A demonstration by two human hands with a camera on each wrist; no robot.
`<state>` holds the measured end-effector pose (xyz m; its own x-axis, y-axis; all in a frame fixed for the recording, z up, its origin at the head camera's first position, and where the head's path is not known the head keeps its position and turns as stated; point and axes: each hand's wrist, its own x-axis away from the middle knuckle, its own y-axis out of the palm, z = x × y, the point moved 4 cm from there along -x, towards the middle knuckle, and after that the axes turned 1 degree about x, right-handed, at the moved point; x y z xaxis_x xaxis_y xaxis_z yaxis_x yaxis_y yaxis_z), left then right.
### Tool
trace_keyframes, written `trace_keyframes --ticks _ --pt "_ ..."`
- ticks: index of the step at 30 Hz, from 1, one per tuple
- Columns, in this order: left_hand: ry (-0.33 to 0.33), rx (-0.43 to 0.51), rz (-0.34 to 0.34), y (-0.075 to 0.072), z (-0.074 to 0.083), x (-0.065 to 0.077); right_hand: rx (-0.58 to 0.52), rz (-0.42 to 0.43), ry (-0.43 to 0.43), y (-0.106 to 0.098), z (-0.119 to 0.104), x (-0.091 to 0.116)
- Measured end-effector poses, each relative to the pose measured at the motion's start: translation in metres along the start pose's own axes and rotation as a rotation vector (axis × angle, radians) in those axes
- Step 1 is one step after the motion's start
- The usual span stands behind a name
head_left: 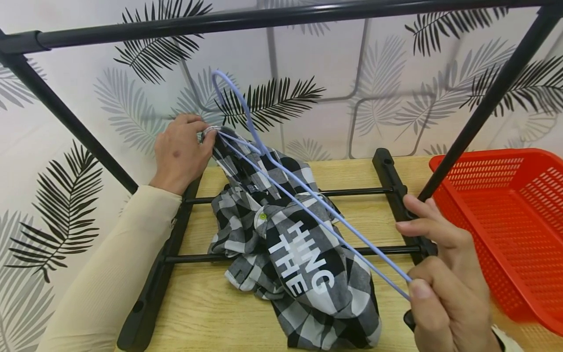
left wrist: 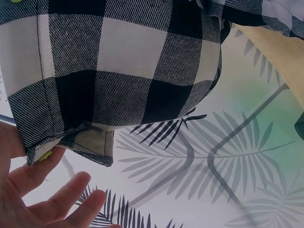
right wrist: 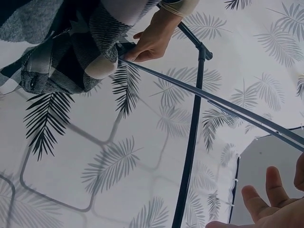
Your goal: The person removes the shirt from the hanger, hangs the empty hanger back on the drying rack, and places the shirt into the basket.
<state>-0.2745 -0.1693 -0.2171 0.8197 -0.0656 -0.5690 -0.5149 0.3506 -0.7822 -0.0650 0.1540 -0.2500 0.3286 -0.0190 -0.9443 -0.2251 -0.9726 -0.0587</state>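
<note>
A black, grey and white checked shirt (head_left: 303,254) with white lettering hangs from my left hand (head_left: 182,151), which pinches its collar edge between thumb and fingers. The left wrist view shows a flap of the shirt (left wrist: 128,61) at the fingers, with a yellow-green button by a fingertip. My right hand (head_left: 453,288) grips one end of a light blue clothes hanger (head_left: 325,225) between thumb and index finger, other fingers spread. The hanger slants across the shirt, its far end at the collar by my left hand and its hook pointing up and away.
A black rack frame stands around the work, with a top bar (head_left: 281,17) overhead and lower crossbars (head_left: 387,250) under the shirt. On the right, a red plastic basket (head_left: 479,234) sits on the wooden table (head_left: 193,313). Behind hangs a leaf-patterned cloth (head_left: 316,127).
</note>
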Motion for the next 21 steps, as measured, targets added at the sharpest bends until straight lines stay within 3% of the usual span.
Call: trace_keyframes --ticks 21 --pt "0.007 -0.027 -0.013 0.0048 -0.0040 0.0004 0.006 0.026 0.047 -0.0010 -0.0003 -0.0017"
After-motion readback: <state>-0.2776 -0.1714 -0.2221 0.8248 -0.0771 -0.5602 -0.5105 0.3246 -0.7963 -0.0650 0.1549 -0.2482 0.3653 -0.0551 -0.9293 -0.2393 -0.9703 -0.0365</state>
